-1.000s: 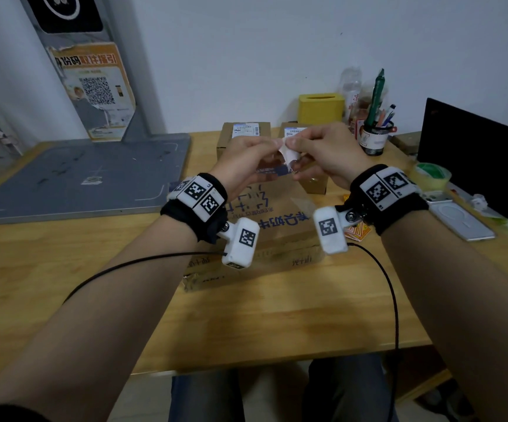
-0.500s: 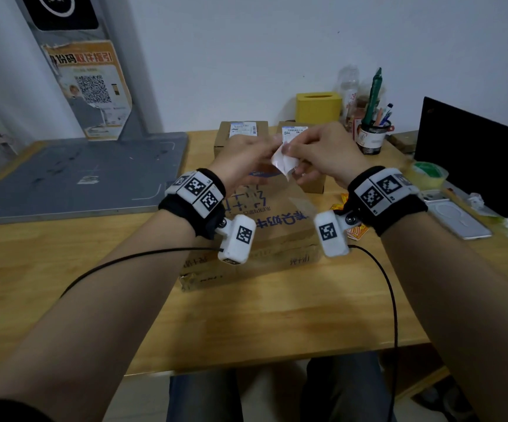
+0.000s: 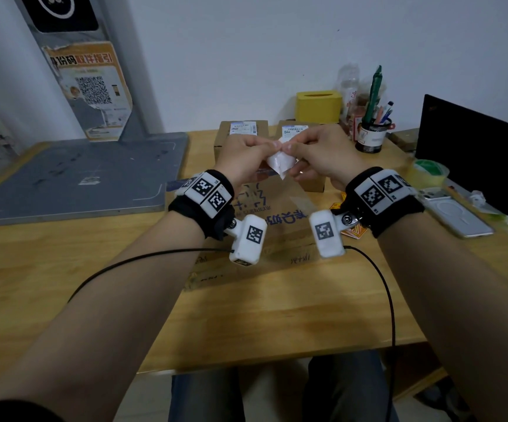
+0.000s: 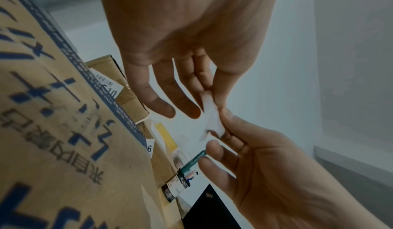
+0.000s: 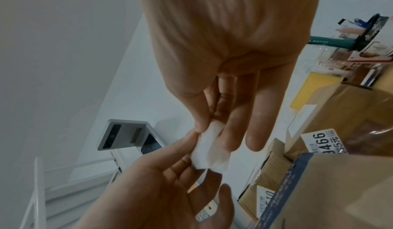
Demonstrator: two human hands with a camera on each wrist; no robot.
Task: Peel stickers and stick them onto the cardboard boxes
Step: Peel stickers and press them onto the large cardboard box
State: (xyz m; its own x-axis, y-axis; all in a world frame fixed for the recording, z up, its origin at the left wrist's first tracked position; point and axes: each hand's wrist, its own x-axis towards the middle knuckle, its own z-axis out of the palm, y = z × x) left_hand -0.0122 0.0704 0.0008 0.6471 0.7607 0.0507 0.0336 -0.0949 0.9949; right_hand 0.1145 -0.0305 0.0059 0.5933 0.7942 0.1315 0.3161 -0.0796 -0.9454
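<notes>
Peeling stage. The left hand (image 3: 243, 156) and right hand (image 3: 322, 153) each pinch the top edge of a small white sticker (image 3: 280, 162), held in the air above the large printed cardboard box (image 3: 280, 220) on the counter (image 3: 63, 269). Two smaller boxes (image 3: 243, 132) behind already carry labels. Likely risks: the thin sticker may tear, or curl and adhere to itself or a fingertip, if pulled unevenly.

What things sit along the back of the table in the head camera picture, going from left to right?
Grey metal plate → left cardboard box → yellow box → pen cup → black laptop.
</notes>
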